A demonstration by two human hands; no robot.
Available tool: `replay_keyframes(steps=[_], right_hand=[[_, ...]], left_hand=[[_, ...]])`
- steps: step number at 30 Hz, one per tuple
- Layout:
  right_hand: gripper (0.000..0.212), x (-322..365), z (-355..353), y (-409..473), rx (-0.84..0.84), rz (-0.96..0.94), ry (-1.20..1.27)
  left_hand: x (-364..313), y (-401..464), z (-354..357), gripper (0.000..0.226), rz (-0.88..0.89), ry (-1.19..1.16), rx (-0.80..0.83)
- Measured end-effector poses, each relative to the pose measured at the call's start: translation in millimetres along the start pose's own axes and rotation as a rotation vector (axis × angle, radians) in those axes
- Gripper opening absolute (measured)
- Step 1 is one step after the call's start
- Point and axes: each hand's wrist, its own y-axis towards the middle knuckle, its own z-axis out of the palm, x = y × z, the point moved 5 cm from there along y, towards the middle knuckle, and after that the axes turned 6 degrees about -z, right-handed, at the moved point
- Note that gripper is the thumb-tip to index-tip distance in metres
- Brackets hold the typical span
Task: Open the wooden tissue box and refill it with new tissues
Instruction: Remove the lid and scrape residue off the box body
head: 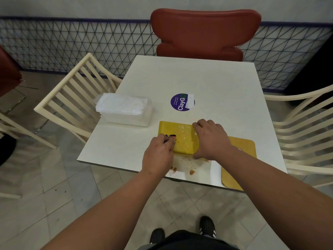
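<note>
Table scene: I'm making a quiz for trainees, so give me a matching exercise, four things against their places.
Things:
1. tissue pack
2. sticker
3. yellow box
4. red chair

Places:
A. under both hands
B. table's middle
C. table's left edge
D. beyond the table's far side

Pairs: 1-C, 2-B, 3-A, 4-D

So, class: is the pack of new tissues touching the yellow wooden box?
Apart. The head view shows a strip of bare white table between the tissue pack and the yellow wooden box.
</note>
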Motion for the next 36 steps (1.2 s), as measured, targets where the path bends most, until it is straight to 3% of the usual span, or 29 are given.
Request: replay_keyframes(steps=[6, 11, 19, 25, 32, 36], right_hand=[[0.099, 1, 2, 1, 0.000, 0.001, -0.014], [0.096, 0, 4, 2, 0.003, 0.005, -0.013], [0.099, -1, 3, 4, 0.007, -0.002, 0.001], [0.100, -1, 2, 2, 0.003, -0.002, 0.004], [0.101, -1, 3, 2, -0.012, -0.007, 0.004], [0.101, -3, 3, 2, -0.007, -0.002, 0.010]], left_hand=[[-7, -2, -2, 0.015, 0.047, -0.014, 0.023], [-5, 48, 7, 0.017, -0.089, 0.021, 0.070], [-13, -11, -1, 0.010, 0.059, -0.012, 0.114], [-10, 40, 6, 0.020, -0.059, 0.035, 0.109], [-13, -18, 2, 0.016, 0.061, -0.011, 0.146], [-4, 15, 4, 0.013, 0.030, -0.014, 0.114]])
